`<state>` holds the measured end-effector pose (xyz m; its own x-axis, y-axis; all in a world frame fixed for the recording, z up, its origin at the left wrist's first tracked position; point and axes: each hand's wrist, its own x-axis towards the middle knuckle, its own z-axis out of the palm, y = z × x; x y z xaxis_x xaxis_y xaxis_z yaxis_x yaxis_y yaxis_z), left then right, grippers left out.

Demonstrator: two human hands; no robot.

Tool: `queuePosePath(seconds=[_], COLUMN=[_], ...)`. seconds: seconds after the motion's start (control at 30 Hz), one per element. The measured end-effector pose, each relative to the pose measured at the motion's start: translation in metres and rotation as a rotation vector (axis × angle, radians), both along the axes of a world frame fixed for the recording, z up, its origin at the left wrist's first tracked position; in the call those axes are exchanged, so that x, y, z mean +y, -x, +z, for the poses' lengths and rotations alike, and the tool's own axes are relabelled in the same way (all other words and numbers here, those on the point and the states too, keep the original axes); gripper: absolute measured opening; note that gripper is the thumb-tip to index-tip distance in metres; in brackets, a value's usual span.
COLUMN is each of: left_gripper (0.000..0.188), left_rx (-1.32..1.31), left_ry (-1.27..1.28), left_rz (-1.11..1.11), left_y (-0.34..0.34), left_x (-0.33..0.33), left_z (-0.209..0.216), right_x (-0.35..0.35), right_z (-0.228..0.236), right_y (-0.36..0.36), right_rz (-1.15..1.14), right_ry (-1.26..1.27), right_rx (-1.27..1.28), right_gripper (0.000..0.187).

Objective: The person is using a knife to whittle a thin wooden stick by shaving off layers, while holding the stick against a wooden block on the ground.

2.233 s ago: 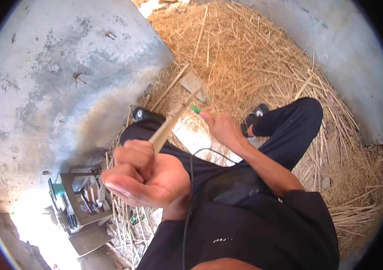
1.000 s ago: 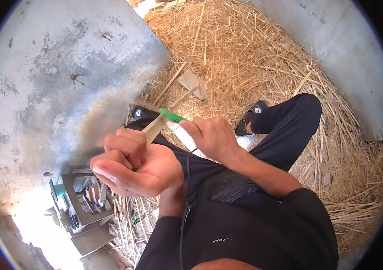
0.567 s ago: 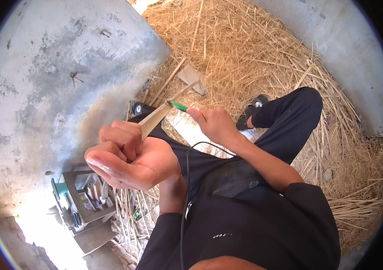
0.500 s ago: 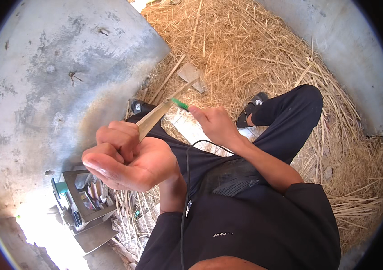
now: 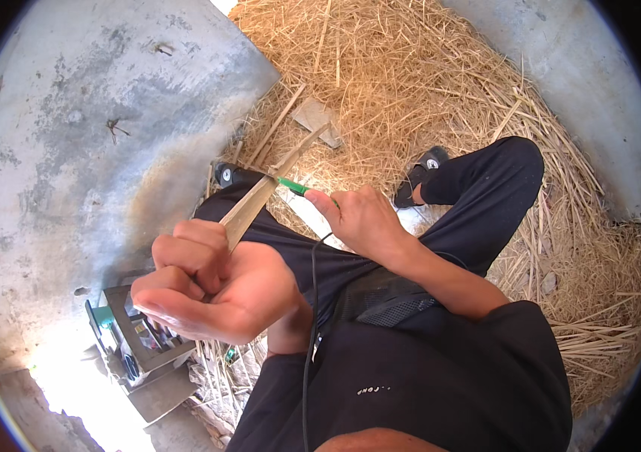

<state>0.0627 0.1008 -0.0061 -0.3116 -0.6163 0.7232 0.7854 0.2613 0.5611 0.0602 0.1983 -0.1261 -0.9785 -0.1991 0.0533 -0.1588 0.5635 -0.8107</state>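
My left hand point(image 5: 215, 290) is closed around the near end of a long, flat pale strip of wood or bamboo point(image 5: 248, 211). From my fist the strip slants up and away to the right, narrowing to a thin, rough far end. In my right hand point(image 5: 366, 230) is a slim green-handled tool point(image 5: 293, 187), with my thumb stretched along it. Its front end meets the strip a little past the middle. A small dark part shows there, but I cannot tell whether it is a blade.
Straw-like shavings point(image 5: 411, 83) cover the floor ahead, with longer strips point(image 5: 595, 339) at right. A pale flat block point(image 5: 313, 119) lies beyond the strip. At lower left stands a wooden box point(image 5: 162, 354) of small items. Grey walls point(image 5: 109, 98) flank me; a black cable point(image 5: 311, 324) hangs down my front.
The green tool has shifted slightly down and left along the strip, toward my left hand. My left hand has sunk a little, still gripping the strip.
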Motion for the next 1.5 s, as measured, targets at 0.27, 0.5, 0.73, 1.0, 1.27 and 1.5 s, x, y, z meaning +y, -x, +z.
queuePosePath(seconds=[0.27,0.5,0.73,1.0,1.27,1.5], left_gripper=[0.042,0.044,0.042,0.042,0.041,0.043], left_rx=[0.031,0.031,-0.013,0.007,0.015,0.033], left_ry=[-0.003,0.005,0.039,0.100,0.073,0.028], left_rz=[0.018,0.033,-0.024,-0.097,-0.069,-0.051], left_y=[0.005,0.007,0.001,-0.005,-0.002,-0.003], left_x=[0.013,0.014,0.014,0.011,0.016,0.018], left_z=[0.000,0.003,0.000,-0.004,-0.005,-0.003], right_x=[-0.006,0.000,0.006,0.011,0.018,0.020], right_z=[0.004,0.027,-0.035,-0.069,0.016,-0.081], right_y=[-0.014,-0.016,0.009,0.017,-0.013,0.011], right_rz=[-0.062,-0.084,-0.183,0.171,0.038,-0.036], right_ry=[-0.005,0.087,-0.159,0.538,0.576,-0.237], right_rx=[0.185,0.270,0.187,-0.163,0.266,0.042], right_gripper=[0.044,0.051,0.051,0.049,0.047,0.039])
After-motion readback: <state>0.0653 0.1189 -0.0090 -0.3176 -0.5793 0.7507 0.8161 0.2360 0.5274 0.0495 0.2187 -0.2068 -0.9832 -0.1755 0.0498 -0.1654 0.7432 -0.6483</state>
